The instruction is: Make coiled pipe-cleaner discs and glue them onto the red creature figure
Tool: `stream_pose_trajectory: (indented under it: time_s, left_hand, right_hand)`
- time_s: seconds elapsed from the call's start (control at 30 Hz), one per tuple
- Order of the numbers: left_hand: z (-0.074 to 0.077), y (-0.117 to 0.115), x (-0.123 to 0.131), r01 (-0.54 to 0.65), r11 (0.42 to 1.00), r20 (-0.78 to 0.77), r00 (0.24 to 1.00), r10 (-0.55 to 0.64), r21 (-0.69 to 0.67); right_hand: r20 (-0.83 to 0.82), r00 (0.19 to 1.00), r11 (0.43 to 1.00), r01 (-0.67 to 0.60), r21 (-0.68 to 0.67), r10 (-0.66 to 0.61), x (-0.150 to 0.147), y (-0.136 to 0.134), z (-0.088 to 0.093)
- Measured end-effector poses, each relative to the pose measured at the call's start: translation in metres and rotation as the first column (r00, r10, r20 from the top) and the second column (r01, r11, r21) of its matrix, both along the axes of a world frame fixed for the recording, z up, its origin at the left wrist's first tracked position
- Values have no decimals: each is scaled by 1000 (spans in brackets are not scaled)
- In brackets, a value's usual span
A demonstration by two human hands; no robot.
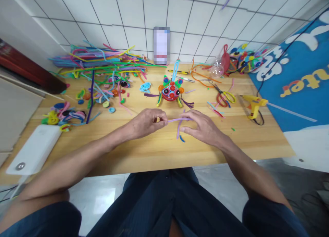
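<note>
A light purple pipe cleaner [177, 120] runs level between my two hands. My left hand [151, 122] pinches its left end between thumb and fingertips. My right hand [199, 125] has thumb and fingers apart, with the strip's right part lying against the index finger; whether it grips the strip is hard to tell. Beneath the strip another purple piece [178, 131] lies on the wooden table, beside a short blue piece [182, 138]. Just beyond my hands sits a colourful animal-face ornament [171, 91] with dark purple tassels and a light blue loop on top.
Pipe cleaners [89, 60] are heaped at the back left, near a white power bank [36, 149]. Scissors [224, 96] and a yellow glue gun [254, 105] lie on the right. A phone [161, 45] leans against the tiled wall.
</note>
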State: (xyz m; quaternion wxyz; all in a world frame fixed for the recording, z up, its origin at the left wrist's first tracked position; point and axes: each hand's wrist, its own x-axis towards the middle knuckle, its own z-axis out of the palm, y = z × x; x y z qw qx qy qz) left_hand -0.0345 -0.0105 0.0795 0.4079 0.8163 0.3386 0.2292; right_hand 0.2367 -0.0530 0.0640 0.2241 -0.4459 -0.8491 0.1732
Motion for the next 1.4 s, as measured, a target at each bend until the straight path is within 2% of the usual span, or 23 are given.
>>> stream_pose_trajectory:
  time_s: [0.07, 0.17, 0.27, 0.37, 0.5, 0.6, 0.63, 0.7, 0.77, 0.83, 0.9, 0.97, 1.1, 1.27, 1.4]
  left_hand:
    - [4, 3, -9, 13, 998, 29, 1000, -11, -61]
    - [10, 7, -23, 28, 987, 47, 999, -21, -158]
    - [10, 9, -30, 27, 980, 64, 998, -15, -195]
    - [6, 8, -31, 55, 976, 77, 996, -40, -210]
    - [-4, 7, -28, 63, 969, 78, 996, -45, -239]
    - [-13, 9, -21, 55, 963, 76, 996, -36, -262]
    - [-15, 9, -18, 53, 965, 70, 997, -36, -258]
    - [-16, 8, -10, 39, 975, 45, 999, -30, -219]
    - [-17, 6, -2, 19, 988, 18, 1000, -17, -155]
    - [-16, 4, 5, 6, 996, 16, 1000, -5, -89]
    - [-17, 2, 9, 0, 999, 28, 1000, 1, -54]
    - [-18, 1, 8, 2, 999, 28, 1000, -1, -41]
    - [-19, 0, 0, -15, 998, -51, 999, 18, 68]
    - [-16, -8, -5, -12, 948, -215, 973, 84, 319]
    - [-14, -12, -2, 37, 934, -282, 957, 70, 356]
  right_hand:
    - [4, 1000, 999, 14, -32, -14, 1, -3, -17]
    - [100, 995, 1000, -14, -26, 17, -1, -10, -39]
    - [171, 985, 1000, -20, 16, 17, 4, -15, -50]
    - [211, 977, 997, 32, 66, -45, 35, -10, -52]
    - [192, 969, 984, 133, 121, -154, 101, 13, -47]
    - [65, 936, 911, 318, 261, -345, 122, 25, -27]
    - [11, 922, 881, 366, 300, -386, 117, 25, -17]
    - [-80, 923, 858, 379, 347, -375, 93, 20, 7]
    - [-68, 951, 893, 306, 330, -301, 57, 10, 25]
    - [4, 987, 947, 152, 282, -159, 20, 4, 34]
    - [67, 997, 981, 26, 194, -39, -7, 2, 30]
    - [92, 995, 992, -47, 115, 36, -22, 6, 21]
    - [67, 996, 997, -64, 39, 62, -27, 15, 12]
    - [119, 987, 991, -97, -94, 108, -31, 21, 22]
    - [147, 980, 985, -116, -130, 135, -40, 25, 25]
